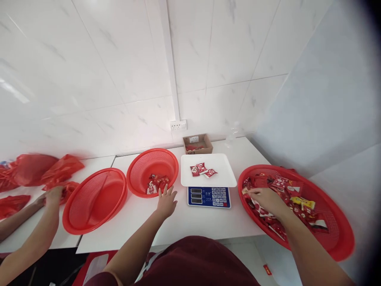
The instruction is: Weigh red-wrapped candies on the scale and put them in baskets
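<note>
My left hand (166, 203) is open, fingers spread, at the front right rim of a red plastic basket (139, 161) with a few small wrapped snacks (152, 187) inside. My right hand (268, 200) reaches into a larger red basket (342, 234) full of mostly red packets. Its fingers are pinched together near the left side; what is between them is too small to make out. Between my hands stands a blue and white digital scale (208, 197). Several red and white snack packets (203, 170) lie on its white tray (226, 178).
Another red basket (98, 222) stands at left. Beyond it a co-worker's hands (53, 194) handle a red plastic bag (70, 190), near more red bags (34, 169). A cardboard box (205, 150) and a clear plastic bottle (233, 133) stand by the wall. A yellow packet (303, 202) lies in the right basket.
</note>
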Available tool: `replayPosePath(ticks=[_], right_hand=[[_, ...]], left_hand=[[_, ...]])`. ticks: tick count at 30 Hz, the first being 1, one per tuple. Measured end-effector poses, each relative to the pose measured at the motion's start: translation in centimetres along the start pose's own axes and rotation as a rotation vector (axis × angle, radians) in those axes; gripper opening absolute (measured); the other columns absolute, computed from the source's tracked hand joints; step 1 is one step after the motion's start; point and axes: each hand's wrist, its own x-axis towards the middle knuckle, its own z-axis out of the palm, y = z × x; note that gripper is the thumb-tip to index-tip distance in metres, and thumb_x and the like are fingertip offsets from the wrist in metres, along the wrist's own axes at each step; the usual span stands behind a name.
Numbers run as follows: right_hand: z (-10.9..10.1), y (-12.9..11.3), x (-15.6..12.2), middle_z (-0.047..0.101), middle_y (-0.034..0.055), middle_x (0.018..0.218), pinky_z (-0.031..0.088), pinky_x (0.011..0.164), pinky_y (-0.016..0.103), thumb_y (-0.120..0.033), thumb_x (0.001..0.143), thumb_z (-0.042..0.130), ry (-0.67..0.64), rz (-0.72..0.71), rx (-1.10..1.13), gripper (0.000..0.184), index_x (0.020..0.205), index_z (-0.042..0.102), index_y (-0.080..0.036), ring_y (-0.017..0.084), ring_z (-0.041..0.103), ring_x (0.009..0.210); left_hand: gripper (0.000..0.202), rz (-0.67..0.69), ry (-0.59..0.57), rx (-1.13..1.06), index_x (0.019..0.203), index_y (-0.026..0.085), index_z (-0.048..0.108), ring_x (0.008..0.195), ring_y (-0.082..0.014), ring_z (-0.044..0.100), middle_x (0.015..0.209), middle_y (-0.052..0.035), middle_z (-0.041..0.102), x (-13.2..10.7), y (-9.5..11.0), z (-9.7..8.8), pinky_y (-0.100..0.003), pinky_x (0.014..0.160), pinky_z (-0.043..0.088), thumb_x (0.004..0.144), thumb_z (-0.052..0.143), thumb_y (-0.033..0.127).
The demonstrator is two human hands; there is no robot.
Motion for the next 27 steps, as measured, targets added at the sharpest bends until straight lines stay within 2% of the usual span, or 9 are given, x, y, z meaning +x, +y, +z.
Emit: replayPosePath(ticks=[3, 7, 11, 15, 18, 21, 23, 25, 27], right_hand=[[1.6, -4.1, 1.4, 0.074, 0.0050, 0.083, 0.047, 0.075, 0.029, -0.031, 0.071, 0.059, -0.096, -0.089, 0.110, 0.018, 0.073, 0.074, -0.022, 0.020, 0.066, 0.080], [4.9, -8.2, 3.6, 0.074, 0.0020, 0.088, 0.047, 0.084, 0.031, -0.032, 0.069, 0.062, -0.203, -0.136, 0.288, 0.016, 0.074, 0.074, -0.024, 0.021, 0.066, 0.087], [7.2, -8.7, 4.0, 0.073, 0.0044, 0.092, 0.045, 0.090, 0.035, -0.029, 0.067, 0.062, -0.186, -0.059, 0.407, 0.014, 0.075, 0.072, -0.022, 0.023, 0.064, 0.094], [9.2, -7.8, 1.8, 0.072, 0.0065, 0.090, 0.050, 0.083, 0.035, -0.033, 0.069, 0.062, -0.205, 0.057, 0.574, 0.022, 0.086, 0.069, -0.021, 0.021, 0.065, 0.088], [11.1, -8.5, -0.8, 0.071, 0.0079, 0.092, 0.052, 0.078, 0.034, -0.036, 0.069, 0.062, -0.272, 0.089, 0.717, 0.030, 0.093, 0.065, -0.020, 0.020, 0.066, 0.085], [12.7, -10.7, -3.4, 0.070, 0.0086, 0.099, 0.053, 0.079, 0.035, -0.039, 0.068, 0.062, -0.340, 0.076, 0.833, 0.038, 0.101, 0.063, -0.020, 0.020, 0.066, 0.088], [13.0, -12.2, -4.7, 0.069, 0.0081, 0.103, 0.052, 0.082, 0.036, -0.040, 0.068, 0.062, -0.384, 0.037, 0.888, 0.040, 0.103, 0.063, -0.021, 0.020, 0.065, 0.093], [12.8, -13.2, -5.6, 0.069, 0.0075, 0.104, 0.049, 0.086, 0.037, -0.039, 0.067, 0.063, -0.402, -0.031, 0.866, 0.038, 0.100, 0.064, -0.021, 0.021, 0.063, 0.096], [12.4, -13.4, -6.1, 0.070, 0.0064, 0.097, 0.049, 0.083, 0.036, -0.039, 0.068, 0.062, -0.393, -0.084, 0.749, 0.033, 0.094, 0.066, -0.020, 0.021, 0.063, 0.092]], left_hand=[[0.040, 0.007, 0.031, -0.029, 0.127, 0.021, 0.052, 0.141, -0.0322, 0.018, 0.148, -0.0116, 0.036, -0.6, -0.2, 0.0, -0.060, 0.112, 0.011, 0.087, 0.052, 0.021], [0.039, 0.035, 0.062, -0.109, 0.125, 0.022, 0.053, 0.141, -0.0314, 0.019, 0.145, -0.0113, 0.039, -1.8, -0.5, 0.1, -0.058, 0.112, 0.014, 0.086, 0.052, 0.018], [0.039, 0.041, 0.097, -0.225, 0.121, 0.021, 0.056, 0.140, -0.0322, 0.021, 0.143, -0.0110, 0.042, -3.1, -1.1, 0.8, -0.058, 0.112, 0.016, 0.083, 0.053, 0.014], [0.035, 0.084, 0.093, -0.475, 0.118, 0.021, 0.058, 0.138, -0.0294, 0.027, 0.138, -0.0102, 0.048, -4.2, -1.0, 1.5, -0.054, 0.112, 0.021, 0.084, 0.050, 0.016], [0.036, 0.079, -0.055, -0.841, 0.121, 0.021, 0.056, 0.125, -0.0244, 0.046, 0.129, -0.0103, 0.056, -4.6, 0.6, 1.2, -0.045, 0.106, 0.034, 0.086, 0.051, 0.031], [0.050, -0.020, -0.352, -1.296, 0.121, 0.018, 0.053, 0.105, -0.0210, 0.058, 0.117, -0.0114, 0.062, -4.4, 3.2, 0.6, -0.040, 0.094, 0.044, 0.082, 0.055, 0.050], [0.056, -0.089, -0.540, -1.535, 0.108, 0.015, 0.057, 0.092, -0.0188, 0.061, 0.105, -0.0111, 0.064, -4.1, 4.8, 0.2, -0.037, 0.086, 0.046, 0.074, 0.060, 0.060], [0.058, -0.131, -0.622, -1.644, 0.092, 0.014, 0.059, 0.080, -0.0160, 0.061, 0.091, -0.0085, 0.065, -3.7, 5.8, 0.0, -0.035, 0.080, 0.046, 0.064, 0.067, 0.064], [0.058, -0.132, -0.603, -1.634, 0.084, 0.015, 0.058, 0.072, -0.0140, 0.060, 0.081, -0.0049, 0.063, -3.3, 6.3, 0.0, -0.032, 0.074, 0.045, 0.057, 0.071, 0.064]])
